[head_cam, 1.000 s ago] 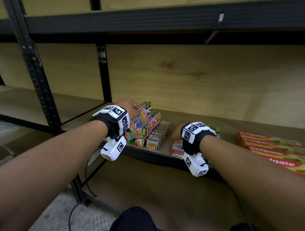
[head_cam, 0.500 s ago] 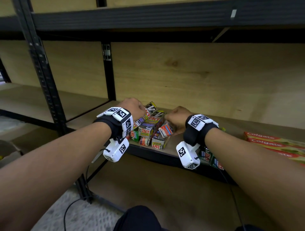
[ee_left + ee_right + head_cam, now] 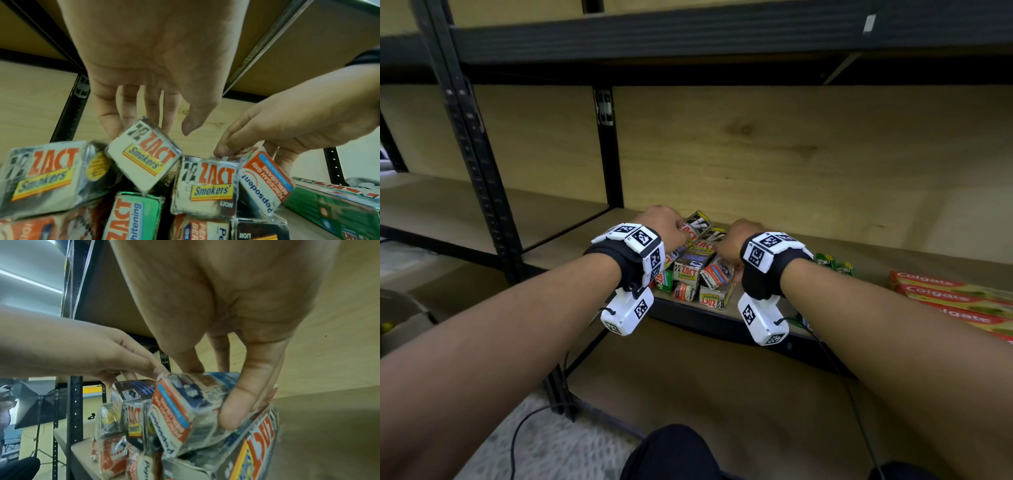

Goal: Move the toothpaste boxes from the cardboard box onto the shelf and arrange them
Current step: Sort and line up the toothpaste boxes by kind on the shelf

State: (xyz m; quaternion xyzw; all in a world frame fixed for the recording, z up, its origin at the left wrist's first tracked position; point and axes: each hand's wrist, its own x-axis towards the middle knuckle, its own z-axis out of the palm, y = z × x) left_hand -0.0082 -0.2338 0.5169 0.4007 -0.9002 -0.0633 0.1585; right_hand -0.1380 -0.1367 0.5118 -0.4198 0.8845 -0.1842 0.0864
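Observation:
A loose pile of small toothpaste boxes (image 3: pixel 693 270) lies on the wooden shelf (image 3: pixel 893 253), mostly ZACT and Pepsodent. My right hand (image 3: pixel 736 236) pinches a red-and-white Pepsodent box (image 3: pixel 180 412) between thumb and fingers, tilted against the pile's right side; it also shows in the left wrist view as the Pepsodent box (image 3: pixel 265 178). My left hand (image 3: pixel 156 123) reaches over the pile with straight fingers behind a tilted ZACT Smokers box (image 3: pixel 144 154), the thumb off it. In the head view the left hand (image 3: pixel 664 222) covers the pile's back left.
Long red Colgate boxes (image 3: pixel 955 298) lie in a row at the shelf's right. Green boxes (image 3: pixel 832 263) sit just right of my right wrist. A black upright post (image 3: pixel 476 154) stands left, the upper shelf beam (image 3: pixel 688 37) overhead. A cardboard box corner (image 3: pixel 400 325) shows low left.
My right hand lifted the Pepsodent box from the shelf front and carried it left onto the pile. The left hand stayed on the pile, shifting slightly.

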